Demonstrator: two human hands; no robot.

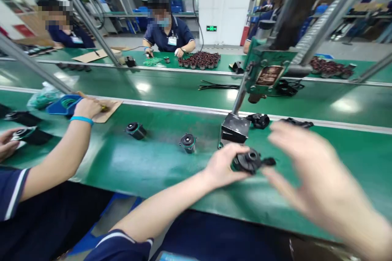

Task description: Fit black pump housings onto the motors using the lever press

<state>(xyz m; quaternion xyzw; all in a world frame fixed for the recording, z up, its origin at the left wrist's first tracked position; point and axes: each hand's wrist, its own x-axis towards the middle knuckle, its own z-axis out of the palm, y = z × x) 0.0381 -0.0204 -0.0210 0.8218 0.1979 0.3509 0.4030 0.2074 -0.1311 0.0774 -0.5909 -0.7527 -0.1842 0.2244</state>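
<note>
My left hand (pixel 225 166) is wrapped round the side of a black motor-like housing (pixel 251 160), which has a round hollow spout on top and a dark arm jutting to the right. Smeared by motion, my right hand (pixel 309 167) is just right of that housing, thumb and fingers apart with nothing between them. Behind the held part stands a metal block fixture (pixel 235 127) on the green bench. Left of my left hand, a black cylinder with a green ring (pixel 188 142) stands upright, and a similar cylinder (pixel 135 130) is farther left.
A green press (pixel 266 69) rises over the fixture. Black fittings (pixel 259 121) lie behind it. At left, a co-worker's hand (pixel 88 108) is by a blue tray (pixel 63 105); their other hand (pixel 7 144) holds a black cylinder. Another person (pixel 168 34) works across the line.
</note>
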